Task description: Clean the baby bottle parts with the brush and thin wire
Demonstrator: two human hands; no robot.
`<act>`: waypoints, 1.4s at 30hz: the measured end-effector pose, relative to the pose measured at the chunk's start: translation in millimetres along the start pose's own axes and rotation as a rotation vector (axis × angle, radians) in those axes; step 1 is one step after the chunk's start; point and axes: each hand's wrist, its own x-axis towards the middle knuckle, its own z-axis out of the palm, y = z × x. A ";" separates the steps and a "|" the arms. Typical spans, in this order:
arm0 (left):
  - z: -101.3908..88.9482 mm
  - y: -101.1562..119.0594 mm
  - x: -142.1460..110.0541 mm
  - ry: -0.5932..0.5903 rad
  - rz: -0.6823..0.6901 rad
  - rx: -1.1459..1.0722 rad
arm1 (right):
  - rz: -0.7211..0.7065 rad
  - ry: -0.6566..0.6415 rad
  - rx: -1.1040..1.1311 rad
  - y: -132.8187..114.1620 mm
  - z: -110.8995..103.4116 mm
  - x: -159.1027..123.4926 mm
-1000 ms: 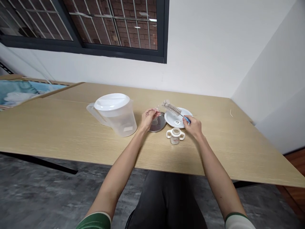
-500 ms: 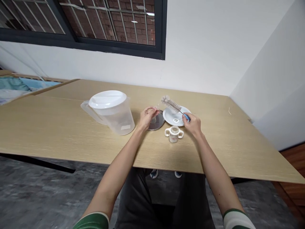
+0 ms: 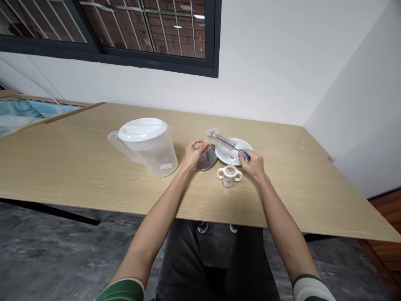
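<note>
My right hand (image 3: 253,164) grips the blue handle of a bottle brush (image 3: 221,139), whose bristled end points left above a white plate (image 3: 238,147). My left hand (image 3: 194,154) is closed in a pinch on a small clear item that I cannot make out, held over a round metal lid (image 3: 207,161). The brush tip lies close to my left fingers. A small white two-handled cup (image 3: 229,175) stands on the table just in front of the plate, between my hands.
A clear plastic jug with a white lid (image 3: 144,144) stands left of my left hand. The wooden table (image 3: 94,175) runs to the white wall; a window is above. A cardboard box (image 3: 28,113) sits far left.
The brush has swung left, its bristles nearer my left hand. Both hands stay in about the same place over the lid and plate.
</note>
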 end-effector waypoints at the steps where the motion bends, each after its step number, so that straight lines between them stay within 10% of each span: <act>1: -0.2 0.2 0.0 0.000 0.003 -0.006 | 0.009 0.005 -0.018 1.1 0.2 0.2; 42: -4.3 -6.0 3.6 0.056 0.221 0.294 | -0.004 -0.042 -0.095 5.0 0.1 -1.1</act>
